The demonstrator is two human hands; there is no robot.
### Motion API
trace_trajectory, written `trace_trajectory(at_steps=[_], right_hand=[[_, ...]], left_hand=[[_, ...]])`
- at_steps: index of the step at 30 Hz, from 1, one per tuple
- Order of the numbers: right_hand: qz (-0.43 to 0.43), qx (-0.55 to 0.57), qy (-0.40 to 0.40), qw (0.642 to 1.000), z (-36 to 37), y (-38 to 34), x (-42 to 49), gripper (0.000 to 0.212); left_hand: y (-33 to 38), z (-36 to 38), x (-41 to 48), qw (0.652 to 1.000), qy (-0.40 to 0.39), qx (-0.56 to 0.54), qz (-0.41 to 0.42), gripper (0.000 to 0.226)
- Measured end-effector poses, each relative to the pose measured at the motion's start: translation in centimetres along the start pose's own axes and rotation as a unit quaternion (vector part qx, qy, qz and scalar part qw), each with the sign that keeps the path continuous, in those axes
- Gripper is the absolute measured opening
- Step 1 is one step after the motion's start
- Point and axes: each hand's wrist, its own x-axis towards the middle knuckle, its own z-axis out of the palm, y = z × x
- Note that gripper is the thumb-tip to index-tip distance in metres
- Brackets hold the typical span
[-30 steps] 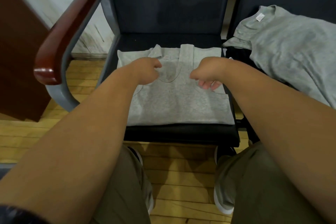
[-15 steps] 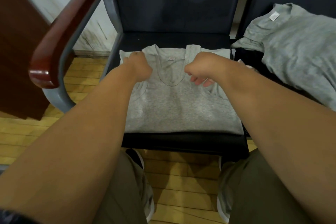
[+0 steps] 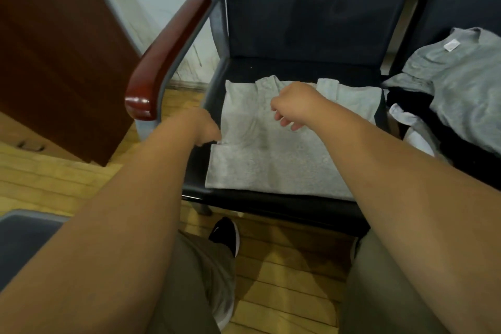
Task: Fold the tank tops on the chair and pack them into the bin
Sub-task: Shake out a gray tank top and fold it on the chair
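Observation:
A light grey tank top [image 3: 271, 160] lies flat on the dark seat of the chair [image 3: 298, 68], straps toward the backrest. My left hand [image 3: 206, 130] is at the top's left edge by the armhole, and its fingertips pinch the fabric there. My right hand [image 3: 294, 104] hovers over the neckline with fingers hanging loosely curled, holding nothing. A corner of the grey bin [image 3: 29, 221] shows at the lower left, partly hidden behind my left forearm.
More grey tank tops [image 3: 461, 95] lie heaped on the neighbouring seat at right, with a white garment [image 3: 412, 127] beside them. The chair's red-brown armrest [image 3: 168, 54] juts out at left, next to a dark wooden panel [image 3: 54, 57]. Wooden floor lies below.
Both hands have left the straps. My left hand has moved left and down to the top's side edge, and my right hand has shifted left over the neckline. The view has swung left.

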Motion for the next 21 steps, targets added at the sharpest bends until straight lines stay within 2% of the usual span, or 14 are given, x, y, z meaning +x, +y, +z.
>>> trace_trajectory(at_steps=[3,5,6,8,11,14,18,21], right_hand=[[-0.003,-0.001,0.008,1.0,1.4,-2.1,0.3,0.018],[-0.012,0.008,0.007,1.0,2.4,-4.0,0.5,0.016],[-0.011,0.018,0.004,1.0,2.8,-4.9,0.8,0.026],[-0.003,0.025,0.004,1.0,4.1,-6.2,1.8,0.038],[-0.043,-0.055,0.036,0.997,6.1,-6.9,3.4,0.027],[-0.101,-0.124,0.039,0.986,7.3,-7.2,4.7,0.031],[-0.146,-0.16,0.024,0.976,8.0,-7.7,7.0,0.034],[-0.159,-0.255,0.001,0.954,8.7,-8.0,8.3,0.039]], left_hand=[[-1.8,0.2,-0.6,0.992,-0.095,-0.061,-0.057,0.075],[-2.3,0.2,-0.8,0.985,-0.139,-0.078,-0.065,0.078],[-2.5,0.2,-0.7,0.984,-0.149,-0.073,-0.062,0.077],[-2.7,0.4,-0.2,0.984,-0.162,-0.062,-0.047,0.068],[-3.2,0.4,0.8,0.982,-0.178,-0.055,-0.018,0.048],[-4.1,0.2,1.6,0.979,-0.189,-0.076,-0.003,0.034],[-4.5,0.3,1.9,0.978,-0.187,-0.092,0.009,0.039],[-3.8,0.6,1.9,0.984,-0.167,-0.061,0.027,0.042]])
